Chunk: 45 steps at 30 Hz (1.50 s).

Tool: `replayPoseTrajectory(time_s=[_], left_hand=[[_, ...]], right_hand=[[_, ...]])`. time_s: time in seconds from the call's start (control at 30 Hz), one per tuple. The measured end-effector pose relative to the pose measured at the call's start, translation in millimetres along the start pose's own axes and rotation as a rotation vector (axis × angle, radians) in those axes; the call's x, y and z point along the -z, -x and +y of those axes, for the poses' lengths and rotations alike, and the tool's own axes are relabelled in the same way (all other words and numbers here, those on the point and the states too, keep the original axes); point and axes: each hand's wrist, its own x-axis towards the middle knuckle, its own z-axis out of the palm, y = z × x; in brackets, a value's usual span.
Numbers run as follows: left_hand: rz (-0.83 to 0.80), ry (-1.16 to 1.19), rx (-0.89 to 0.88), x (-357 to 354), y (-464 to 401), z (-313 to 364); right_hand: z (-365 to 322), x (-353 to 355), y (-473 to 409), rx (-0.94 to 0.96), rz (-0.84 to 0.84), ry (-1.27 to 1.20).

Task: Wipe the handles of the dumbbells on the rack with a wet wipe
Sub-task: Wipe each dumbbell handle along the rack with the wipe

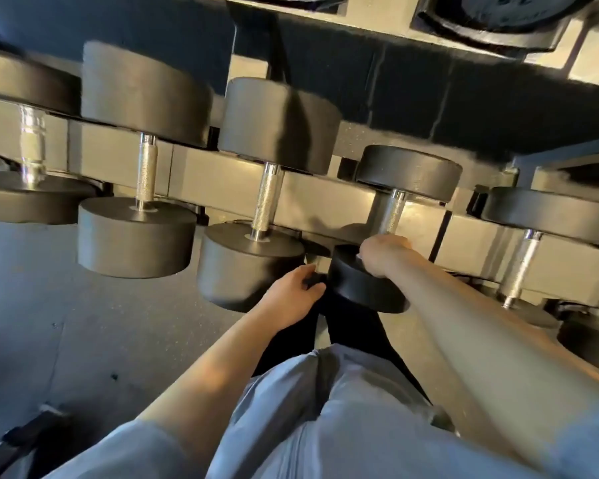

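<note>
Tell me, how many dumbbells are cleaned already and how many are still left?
No finished handles can be told apart; wiped metal looks like unwiped. In hand now: the right hand is at the near end of the fourth dumbbell's handle; the wipe itself isn't visible. The left hand rests low by a black weight head. Four other handles show on the rack, so plenty may remain.

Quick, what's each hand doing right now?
Left hand: fingers curled near the dumbbell's front weight; whether it holds anything cannot be told.
Right hand: at the dumbbell handle; grip cannot be told, no wipe visible.
</note>
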Motion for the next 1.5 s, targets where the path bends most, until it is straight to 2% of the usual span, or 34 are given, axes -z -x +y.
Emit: replayPoseTrajectory(time_s=[0.2,0.37,0.5,0.57,0.77,0.97,1.03,1.13,1.2,1.3,1.5], left_hand=[[0.14,0.209,0.09,1,10,-7],[0.273,0.512,0.215,9,16,-5],[0.221,0.503,0.209,-8,13,8],[0.131,0.451,0.197,-23,7,19],[-0.084,-0.148,0.123,-66,-13,39],[-0.059,-0.292,0.217,-90,-32,49],[-0.046,-0.359,0.243,-95,-35,51],[-0.02,-0.448,0.246,-99,-38,52],[-0.032,-0.464,0.262,-100,-40,51],[-0.022,-0.483,0.254,-99,-43,50],[-0.018,-0.514,0.231,-99,-42,47]], right_hand=[[15,0,10,0.159,0.047,0.028],[-5,10,1,0.162,0.119,0.193],[1,5,-1,0.207,0.126,0.127],[17,-4,5,0.26,0.133,0.033],[66,-30,14,0.322,0.167,-0.173],[66,-32,4,0.186,0.202,-0.177],[71,-39,-7,0.08,0.139,-0.38],[75,-42,-25,-0.095,0.002,-0.885],[72,-39,-34,-0.189,-0.061,-1.055],[63,-41,-41,-0.142,-0.052,-1.023],[70,-47,-13,-0.015,0.087,-0.865]])
